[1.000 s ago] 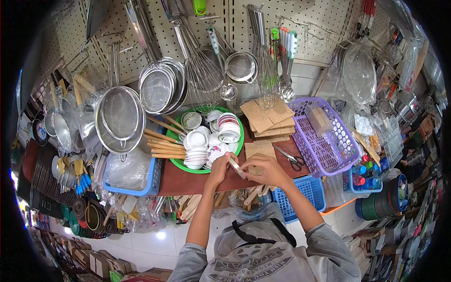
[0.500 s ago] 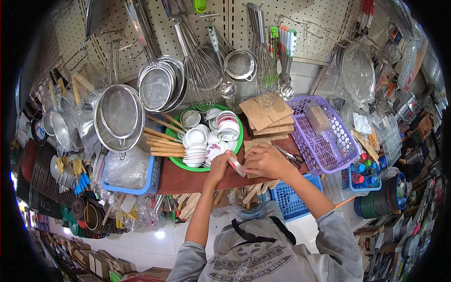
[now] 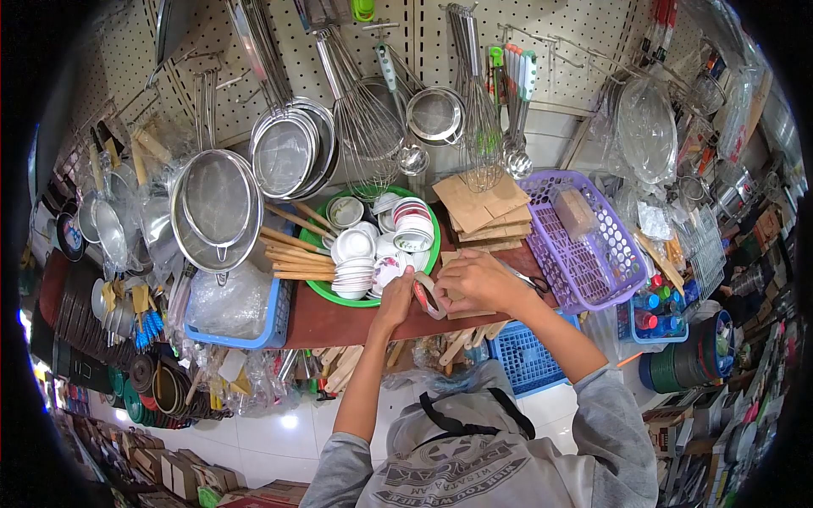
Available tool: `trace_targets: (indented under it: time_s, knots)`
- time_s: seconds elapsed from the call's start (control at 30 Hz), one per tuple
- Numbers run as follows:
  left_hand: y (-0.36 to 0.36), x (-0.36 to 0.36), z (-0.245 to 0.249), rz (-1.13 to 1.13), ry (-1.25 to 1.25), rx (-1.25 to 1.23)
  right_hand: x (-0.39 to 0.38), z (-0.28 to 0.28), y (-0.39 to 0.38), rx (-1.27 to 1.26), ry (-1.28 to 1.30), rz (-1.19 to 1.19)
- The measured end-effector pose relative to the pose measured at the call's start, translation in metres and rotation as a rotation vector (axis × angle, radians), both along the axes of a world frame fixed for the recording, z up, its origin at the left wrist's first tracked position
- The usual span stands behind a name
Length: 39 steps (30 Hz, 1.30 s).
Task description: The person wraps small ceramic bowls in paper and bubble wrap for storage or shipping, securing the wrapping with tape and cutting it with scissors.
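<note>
At the left, a big metal strainer (image 3: 216,207) is being hung from the peg wall (image 3: 584,51), likely so that room is being saved below. Next to it, wooden spoons (image 3: 292,258) are being kept flat in a pile. Small white bowls (image 3: 360,254) are being stacked inside a green tub (image 3: 322,294), so they are being kept together.

In the middle, a tape roll (image 3: 426,296) is being pinched by the fingers of the left hand (image 3: 396,296), just above the shelf edge. It is being held close to a cardboard piece (image 3: 461,311). That piece is being pressed down on the brown shelf (image 3: 330,326) by the right hand (image 3: 478,284), probably so it is being kept from sliding. It cannot be told whether those bent fingers are pinching anything.

To the right, more cardboard (image 3: 483,212) is being piled beside a purple basket (image 3: 584,279). Below, a white tiled floor (image 3: 262,432) is being crowded by shop goods.
</note>
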<state>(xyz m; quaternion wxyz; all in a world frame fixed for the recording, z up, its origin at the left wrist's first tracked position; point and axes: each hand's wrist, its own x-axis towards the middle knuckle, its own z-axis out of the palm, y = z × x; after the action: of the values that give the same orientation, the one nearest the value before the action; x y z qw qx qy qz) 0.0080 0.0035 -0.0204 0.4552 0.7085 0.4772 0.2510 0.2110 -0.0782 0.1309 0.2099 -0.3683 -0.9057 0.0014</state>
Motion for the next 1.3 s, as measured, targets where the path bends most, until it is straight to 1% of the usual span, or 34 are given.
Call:
trace_targets:
  time_s: [0.07,0.17,0.27,0.37,0.4,0.5,0.53,0.57,0.63,0.67,0.77,0.8,0.87,0.9,0.93,1.03,1.17,1.23,1.3]
  knots:
    - [0.000,0.000,0.002,-0.017,0.034,0.031,0.002,0.003,-0.002,-0.055,0.020,0.001]
    - [-0.006,0.005,0.009,-0.058,-0.051,0.264,0.007,-0.003,-0.002,-0.117,0.076,-0.062]
    - [-0.020,0.008,0.034,-0.046,-0.181,0.151,0.013,0.000,-0.006,-0.335,0.103,-0.151]
    - [-0.023,0.014,0.022,0.043,-0.372,0.334,0.022,-0.007,-0.006,-0.408,0.099,-0.207]
    - [-0.030,0.016,0.032,0.093,-0.338,0.378,0.025,-0.009,-0.006,-0.445,0.092,-0.220]
    - [-0.043,0.021,0.045,-0.107,-0.334,0.471,0.037,-0.020,-0.005,-0.517,0.080,-0.247]
    - [-0.046,0.020,0.053,-0.237,-0.196,0.404,0.042,-0.026,-0.003,-0.519,0.082,-0.243]
    - [-0.047,0.023,0.050,-0.312,-0.154,0.298,0.047,-0.032,-0.002,-0.520,0.084,-0.239]
    - [-0.050,0.032,0.053,-0.460,-0.074,0.084,0.055,-0.041,0.000,-0.599,0.110,-0.240]
    - [-0.059,0.037,0.056,-0.458,-0.091,-0.094,0.059,-0.046,0.001,-0.637,0.123,-0.241]
    - [-0.066,0.051,0.023,-0.548,-0.313,-0.367,0.076,-0.073,0.007,-0.768,0.145,-0.240]
    - [-0.068,0.053,0.021,-0.594,-0.309,-0.372,0.081,-0.080,0.009,-0.803,0.165,-0.225]
    - [-0.080,0.062,0.013,-0.584,-0.427,-0.457,0.089,-0.095,0.011,-0.873,0.203,-0.190]
    - [-0.085,0.066,0.008,-0.575,-0.486,-0.499,0.091,-0.095,0.011,-0.894,0.181,-0.198]
    - [-0.085,0.066,-0.001,-0.628,-0.468,-0.484,0.092,-0.093,0.011,-0.915,0.159,-0.205]
    - [-0.101,0.078,-0.009,-0.520,-0.570,-0.649,0.099,-0.099,0.012,-0.914,0.087,-0.188]
    - [-0.121,0.093,-0.006,-0.352,-0.525,-0.714,0.110,-0.119,0.021,-0.925,0.005,-0.106]
    - [-0.126,0.099,-0.010,-0.269,-0.486,-0.737,0.111,-0.116,0.022,-0.925,-0.027,-0.084]
    - [-0.129,0.104,-0.009,-0.207,-0.518,-0.751,0.113,-0.121,0.026,-0.892,-0.038,-0.071]
